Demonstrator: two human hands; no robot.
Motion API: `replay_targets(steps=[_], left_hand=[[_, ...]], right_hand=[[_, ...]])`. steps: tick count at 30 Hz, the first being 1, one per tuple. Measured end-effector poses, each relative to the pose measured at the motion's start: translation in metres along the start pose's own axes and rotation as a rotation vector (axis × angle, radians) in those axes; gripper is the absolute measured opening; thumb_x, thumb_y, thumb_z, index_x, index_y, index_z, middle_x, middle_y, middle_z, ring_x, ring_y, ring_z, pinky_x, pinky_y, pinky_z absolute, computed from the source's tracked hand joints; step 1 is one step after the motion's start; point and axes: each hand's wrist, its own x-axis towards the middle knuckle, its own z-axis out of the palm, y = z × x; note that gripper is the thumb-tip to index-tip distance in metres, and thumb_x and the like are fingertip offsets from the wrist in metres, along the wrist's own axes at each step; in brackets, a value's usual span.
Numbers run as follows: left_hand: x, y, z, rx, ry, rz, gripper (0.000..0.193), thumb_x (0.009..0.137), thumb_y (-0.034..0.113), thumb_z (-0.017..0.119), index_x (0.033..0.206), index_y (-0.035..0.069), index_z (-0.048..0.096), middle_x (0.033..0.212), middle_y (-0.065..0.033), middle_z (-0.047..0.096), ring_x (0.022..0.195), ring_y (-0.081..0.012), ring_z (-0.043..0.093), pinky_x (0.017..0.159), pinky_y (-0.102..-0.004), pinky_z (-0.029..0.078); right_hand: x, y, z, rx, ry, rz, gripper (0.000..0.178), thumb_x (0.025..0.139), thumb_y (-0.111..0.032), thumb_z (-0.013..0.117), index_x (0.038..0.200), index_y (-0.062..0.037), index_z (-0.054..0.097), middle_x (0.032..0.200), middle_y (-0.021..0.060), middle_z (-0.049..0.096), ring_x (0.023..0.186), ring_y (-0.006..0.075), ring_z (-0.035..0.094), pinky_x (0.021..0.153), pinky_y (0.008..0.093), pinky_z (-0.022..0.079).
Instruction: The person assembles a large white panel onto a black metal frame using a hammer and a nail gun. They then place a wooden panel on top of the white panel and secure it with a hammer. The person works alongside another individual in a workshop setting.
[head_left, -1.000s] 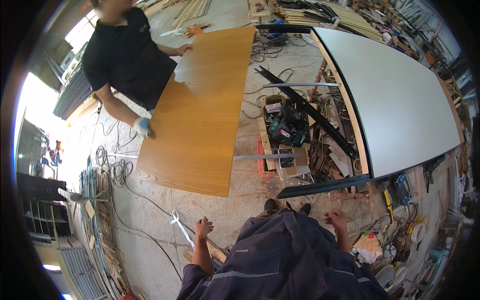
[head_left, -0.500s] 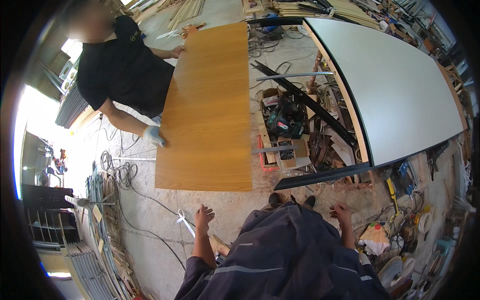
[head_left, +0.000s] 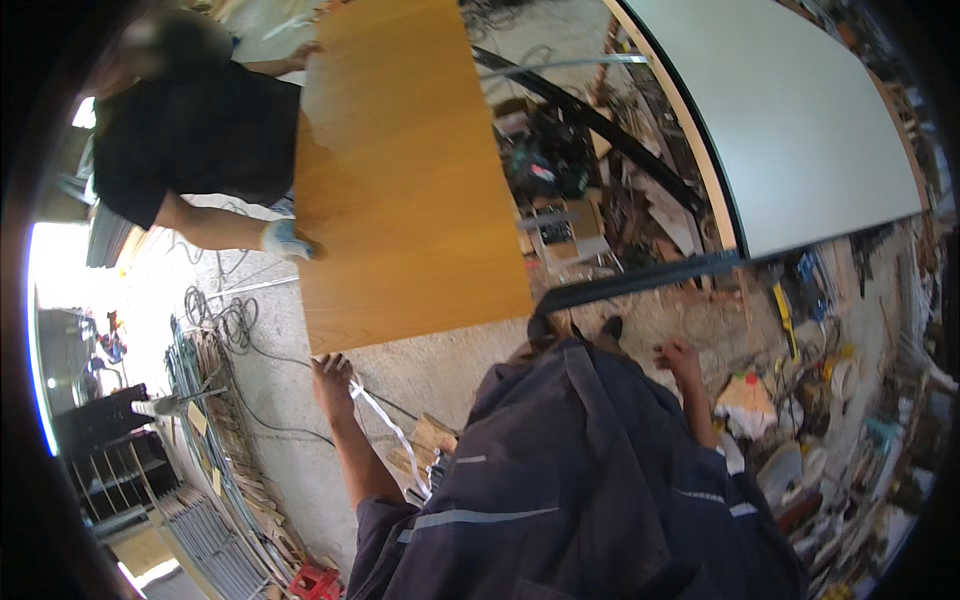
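Note:
A long wood-grain panel [head_left: 410,190] spans the upper middle, held along its left side by a co-worker in a black shirt. My left hand [head_left: 332,382] is at the panel's near left corner, its fingers slightly spread against or just short of the edge; contact is hard to make out. My right hand [head_left: 680,362] hangs on the right, fingers loosely bent and apart, with nothing in it. Nearest it is the dark frame bar [head_left: 640,280], which runs out from the panel's near right corner. The co-worker's gloved hand [head_left: 285,240] rests on the panel's left edge.
A large white panel [head_left: 800,130] with a dark edge lies on the right. Tools and boxes [head_left: 550,190] clutter the floor inside the dark frame. Cables [head_left: 240,320] and metal lengths [head_left: 190,380] lie at left. A white strip [head_left: 385,415] lies near my left forearm.
My left hand has moved left and forward to the panel's corner. The panel's near end has swung right and slightly away, and the whole view has shifted. My right hand remains free.

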Motion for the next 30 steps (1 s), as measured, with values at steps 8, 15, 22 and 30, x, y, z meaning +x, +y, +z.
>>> replay_targets(steps=[8, 15, 22, 30], left_hand=[[-0.006, 0.033, 0.049, -0.100, -0.175, 0.075, 0.064, 0.110, 0.053, 0.033, 0.143, 0.000, 0.048, 0.136, -0.0194, 0.059, 0.121, -0.0331, 0.059, 0.102, -0.0469, 0.047], [-0.014, 0.077, 0.074, 0.044, -0.241, 0.175, 0.065, 0.109, 0.053, 0.036, 0.128, -0.005, 0.060, 0.116, -0.0150, 0.066, 0.109, -0.0247, 0.066, 0.089, -0.0400, 0.056], [-0.027, 0.108, 0.102, 0.303, -0.229, 0.135, 0.054, 0.103, 0.045, 0.059, 0.126, -0.003, 0.062, 0.114, -0.0127, 0.066, 0.101, -0.0208, 0.067, 0.080, -0.0345, 0.057], [-0.010, 0.098, 0.093, 0.368, -0.204, 0.166, 0.057, 0.103, 0.045, 0.059, 0.132, -0.004, 0.059, 0.116, -0.0113, 0.066, 0.104, -0.0194, 0.063, 0.085, -0.0350, 0.053]], right_hand=[[-0.010, -0.020, 0.019, -0.057, -0.019, 0.051, 0.031, 0.099, -0.025, 0.062, 0.118, -0.0002, 0.066, 0.106, 0.0136, 0.073, 0.080, 0.0200, 0.071, 0.071, 0.0366, 0.058], [-0.031, -0.028, 0.031, -0.059, 0.031, 0.057, 0.030, 0.099, -0.023, 0.062, 0.117, 0.0005, 0.067, 0.103, 0.0145, 0.073, 0.078, 0.0214, 0.071, 0.068, 0.0367, 0.058], [-0.008, -0.008, 0.013, -0.063, -0.033, 0.062, 0.033, 0.098, -0.021, 0.060, 0.122, 0.0013, 0.064, 0.104, 0.0139, 0.073, 0.078, 0.0201, 0.071, 0.069, 0.0354, 0.058], [-0.012, -0.007, 0.014, -0.037, -0.022, 0.075, 0.037, 0.098, -0.021, 0.061, 0.127, 0.0020, 0.062, 0.104, 0.0147, 0.073, 0.076, 0.0195, 0.071, 0.067, 0.0341, 0.058]])
